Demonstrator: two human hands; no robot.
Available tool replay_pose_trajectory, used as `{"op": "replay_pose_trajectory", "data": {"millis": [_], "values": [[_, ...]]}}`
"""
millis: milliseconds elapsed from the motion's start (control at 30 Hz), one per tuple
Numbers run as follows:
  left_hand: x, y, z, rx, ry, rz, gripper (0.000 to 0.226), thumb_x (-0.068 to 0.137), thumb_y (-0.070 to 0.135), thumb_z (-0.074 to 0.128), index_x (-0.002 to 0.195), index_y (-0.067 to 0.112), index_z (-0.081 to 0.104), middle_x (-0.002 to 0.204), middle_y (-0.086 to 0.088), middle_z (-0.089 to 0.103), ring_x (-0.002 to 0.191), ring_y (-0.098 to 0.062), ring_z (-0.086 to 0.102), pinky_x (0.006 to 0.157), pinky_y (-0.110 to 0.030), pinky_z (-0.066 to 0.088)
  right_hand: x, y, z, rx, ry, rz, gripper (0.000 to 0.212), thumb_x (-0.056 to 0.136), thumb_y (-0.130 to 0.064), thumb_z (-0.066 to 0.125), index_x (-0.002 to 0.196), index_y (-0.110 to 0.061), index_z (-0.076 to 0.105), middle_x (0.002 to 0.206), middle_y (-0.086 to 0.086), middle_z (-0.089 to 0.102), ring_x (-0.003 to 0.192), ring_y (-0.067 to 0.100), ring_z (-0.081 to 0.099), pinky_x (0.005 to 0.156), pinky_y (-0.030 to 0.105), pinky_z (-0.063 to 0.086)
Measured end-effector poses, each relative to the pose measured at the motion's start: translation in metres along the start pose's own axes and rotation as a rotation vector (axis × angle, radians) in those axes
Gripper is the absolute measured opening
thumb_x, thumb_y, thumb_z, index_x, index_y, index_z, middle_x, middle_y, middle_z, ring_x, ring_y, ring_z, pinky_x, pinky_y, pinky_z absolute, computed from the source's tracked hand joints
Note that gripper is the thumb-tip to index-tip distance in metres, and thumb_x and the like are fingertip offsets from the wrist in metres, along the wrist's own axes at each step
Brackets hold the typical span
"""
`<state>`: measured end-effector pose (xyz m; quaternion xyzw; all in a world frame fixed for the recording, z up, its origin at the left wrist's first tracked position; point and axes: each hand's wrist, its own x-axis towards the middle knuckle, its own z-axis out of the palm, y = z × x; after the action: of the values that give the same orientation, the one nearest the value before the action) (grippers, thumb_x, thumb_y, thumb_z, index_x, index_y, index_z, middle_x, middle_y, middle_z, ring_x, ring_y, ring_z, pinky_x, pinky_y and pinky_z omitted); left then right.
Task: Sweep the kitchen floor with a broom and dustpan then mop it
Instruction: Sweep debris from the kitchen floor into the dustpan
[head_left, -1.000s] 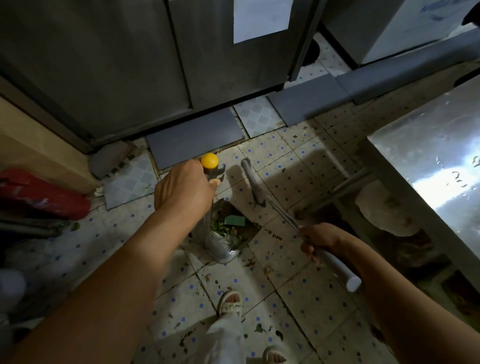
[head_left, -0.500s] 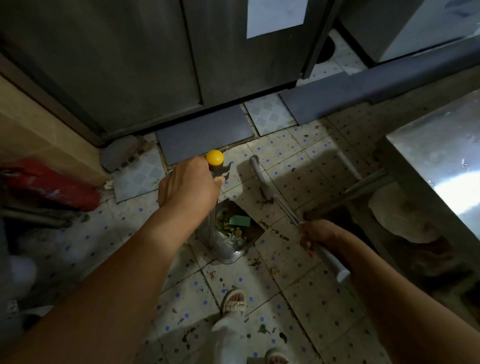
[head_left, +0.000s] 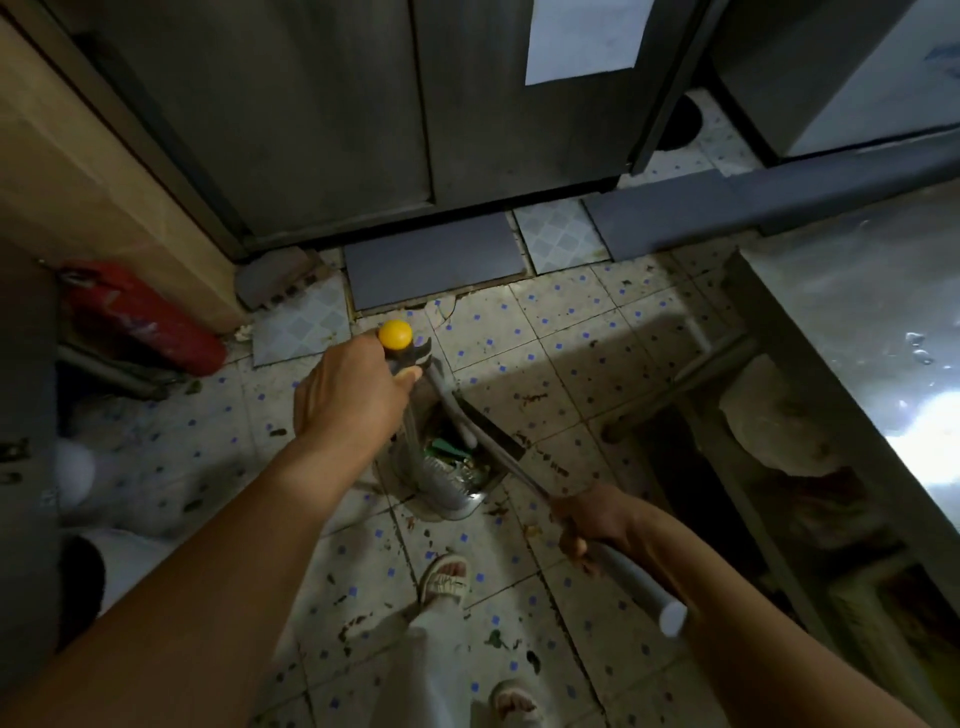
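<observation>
Two hands work: the left hand (head_left: 349, 397) grips the one yellow-capped dustpan handle (head_left: 396, 336), the right hand (head_left: 589, 519) clamps the one broom handle (head_left: 636, 584). One dustpan (head_left: 449, 491) sits on the tiled floor (head_left: 561, 332), scraps inside, between two sandalled feet and one metal cabinet (head_left: 332, 114).

Left hand (head_left: 349, 391): arm outstretched, fingers curled in a grip.
Right hand (head_left: 597, 519): lower, fist closed, knuckles up.
</observation>
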<state>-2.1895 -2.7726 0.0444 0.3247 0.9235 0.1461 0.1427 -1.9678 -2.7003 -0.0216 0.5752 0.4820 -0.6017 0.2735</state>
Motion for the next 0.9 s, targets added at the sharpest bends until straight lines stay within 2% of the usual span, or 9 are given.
{"op": "replay_pose_trajectory", "data": {"millis": [67,167,300,400,500,567,667,767,900], "values": [[-0.025,-0.005,0.004,-0.008,0.043,-0.006,0.04,0.084,0.04,0.066,0.063,0.027,0.034,0.06,0.007,0.039,0.066,-0.025,0.047,0.058,-0.03,0.035,-0.013,0.014,0.002,-0.072,0.029,-0.018,0.032,0.101,-0.022,0.038,0.075,-0.009,0.051,0.061,0.006,0.052,0.051,0.013,0.048,0.053,0.025,0.043],[-0.06,-0.01,0.007,-0.031,0.11,-0.044,0.034,0.083,0.041,0.066,0.068,0.027,0.039,0.068,0.002,0.049,0.069,-0.027,0.051,0.06,-0.031,0.037,-0.028,0.034,0.002,-0.1,0.048,-0.044,0.036,0.102,-0.024,0.037,0.071,-0.01,0.049,0.056,0.004,0.051,0.047,0.012,0.047,0.05,0.021,0.044],[-0.106,-0.024,0.002,-0.047,0.184,-0.097,0.041,0.083,0.042,0.066,0.061,0.028,0.034,0.059,0.008,0.038,0.067,-0.029,0.052,0.057,-0.029,0.036,-0.032,0.054,0.006,-0.161,0.142,-0.085,0.037,0.102,-0.025,0.038,0.071,-0.008,0.049,0.043,0.001,0.051,0.038,0.011,0.047,0.044,0.02,0.043],[-0.137,-0.037,-0.007,-0.078,0.241,-0.098,0.039,0.082,0.039,0.067,0.062,0.029,0.036,0.057,0.017,0.034,0.063,-0.022,0.045,0.058,-0.027,0.035,-0.027,0.054,0.013,-0.131,0.199,-0.092,0.025,0.101,-0.019,0.041,0.084,-0.004,0.05,0.05,0.006,0.051,0.027,0.01,0.045,0.032,0.017,0.038],[-0.159,-0.051,-0.016,-0.116,0.246,-0.138,0.028,0.083,0.038,0.067,0.071,0.028,0.044,0.058,0.012,0.039,0.068,-0.026,0.053,0.059,-0.028,0.035,-0.016,0.047,0.019,-0.15,0.246,-0.115,0.019,0.101,-0.017,0.042,0.095,-0.002,0.051,0.056,0.008,0.049,0.034,0.014,0.045,0.026,0.011,0.032],[-0.171,-0.059,-0.021,-0.115,0.238,-0.171,0.028,0.084,0.039,0.066,0.07,0.026,0.045,0.058,0.008,0.041,0.071,-0.029,0.054,0.06,-0.03,0.037,-0.005,0.042,0.021,-0.154,0.268,-0.128,0.018,0.101,-0.017,0.042,0.101,0.0,0.049,0.053,0.007,0.05,0.037,0.014,0.045,0.026,0.009,0.029],[-0.191,-0.077,-0.022,-0.13,0.287,-0.168,0.037,0.082,0.034,0.07,0.064,0.024,0.039,0.056,0.01,0.035,0.065,-0.025,0.046,0.059,-0.03,0.034,0.021,0.037,0.023,-0.221,0.309,-0.124,0.019,0.101,-0.016,0.041,0.102,0.002,0.046,0.042,0.009,0.05,0.019,0.011,0.04,0.024,0.009,0.025],[-0.216,-0.095,-0.023,-0.106,0.397,0.026,0.061,0.076,0.017,0.077,0.056,0.031,0.022,0.051,0.015,0.023,0.052,-0.021,0.031,0.055,-0.029,0.027,0.042,0.034,0.029,-0.309,0.328,-0.099,0.016,0.103,-0.014,0.036,0.103,0.0,0.042,0.063,0.011,0.047,0.032,0.016,0.045,0.023,0.009,0.024],[-0.24,-0.124,-0.016,-0.175,0.371,-0.107,0.05,0.077,0.024,0.075,0.057,0.028,0.03,0.051,0.011,0.03,0.056,-0.025,0.039,0.058,-0.036,0.039,0.049,0.053,0.059,-0.559,0.262,-0.063,0.025,0.102,-0.012,0.034,0.12,-0.001,0.047,0.064,0.006,0.045,0.039,0.011,0.044,0.026,0.016,0.032]]}}
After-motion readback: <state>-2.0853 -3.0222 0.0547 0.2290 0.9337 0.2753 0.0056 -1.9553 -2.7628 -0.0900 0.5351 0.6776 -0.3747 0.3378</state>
